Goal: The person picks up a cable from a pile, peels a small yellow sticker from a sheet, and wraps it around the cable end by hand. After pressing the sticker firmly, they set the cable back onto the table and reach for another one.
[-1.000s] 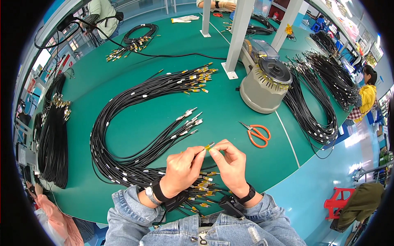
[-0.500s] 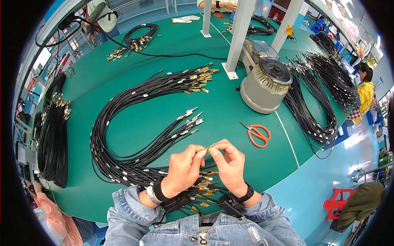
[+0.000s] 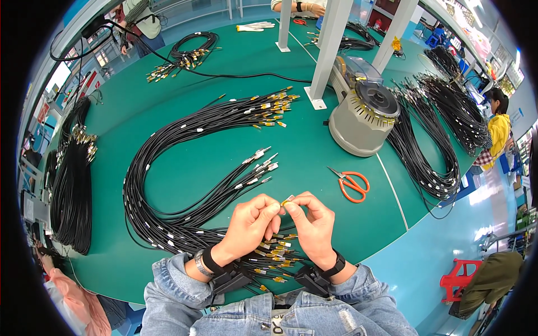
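Across a green table curves a bundle of black cables, as a person's left hand and right hand, fingertips nearly meeting above it, pinch a small yellow-banded tip between them.

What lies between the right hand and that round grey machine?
The head view shows orange-handled scissors on the green tabletop between the right hand and the machine.

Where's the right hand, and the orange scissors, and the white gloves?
Right hand [image 3: 315, 228]: head view, on its back.
Orange scissors [image 3: 353, 185]: head view, on the handles.
White gloves [image 3: 255, 26]: head view, around their middle.
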`<state>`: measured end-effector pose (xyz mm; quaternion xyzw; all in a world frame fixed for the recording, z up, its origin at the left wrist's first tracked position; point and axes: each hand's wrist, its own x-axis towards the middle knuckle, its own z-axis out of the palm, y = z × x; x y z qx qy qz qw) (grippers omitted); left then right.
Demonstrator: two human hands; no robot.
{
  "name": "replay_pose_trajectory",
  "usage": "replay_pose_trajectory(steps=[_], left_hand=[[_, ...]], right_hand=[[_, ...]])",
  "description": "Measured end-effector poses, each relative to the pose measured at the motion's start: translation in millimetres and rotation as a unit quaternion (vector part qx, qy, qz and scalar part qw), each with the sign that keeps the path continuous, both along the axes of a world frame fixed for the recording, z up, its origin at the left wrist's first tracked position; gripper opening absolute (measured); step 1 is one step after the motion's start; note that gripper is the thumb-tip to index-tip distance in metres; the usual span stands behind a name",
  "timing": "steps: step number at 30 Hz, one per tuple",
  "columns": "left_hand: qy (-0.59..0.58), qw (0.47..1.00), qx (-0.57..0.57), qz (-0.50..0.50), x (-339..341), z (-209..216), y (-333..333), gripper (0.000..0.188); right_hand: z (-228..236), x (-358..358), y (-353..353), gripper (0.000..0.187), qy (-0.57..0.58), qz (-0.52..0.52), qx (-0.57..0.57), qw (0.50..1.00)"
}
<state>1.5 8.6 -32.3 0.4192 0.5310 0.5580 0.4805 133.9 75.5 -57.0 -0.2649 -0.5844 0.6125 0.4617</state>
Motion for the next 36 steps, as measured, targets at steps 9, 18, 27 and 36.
replay_pose_trajectory(steps=[9, 18, 27, 36], left_hand=[[-0.141, 0.977, -0.047, -0.150, -20, 3, 6, 0.028], [-0.212, 0.941, -0.111, -0.238, -28, 1, 5, 0.033], [-0.254, 0.923, -0.079, -0.277, -33, 1, 4, 0.031], [0.050, 0.996, 0.003, -0.075, -6, 2, 5, 0.011]], right_hand=[[6, -2, 4, 0.008, 0.046, 0.056, -0.061, 0.996], [-2, -1, 11, 0.009, 0.029, 0.136, 0.031, 0.990], [-1, 1, 15, 0.019, 0.024, 0.151, -0.020, 0.988], [-2, 9, 20, 0.024, 0.109, 0.090, -0.157, 0.977]])
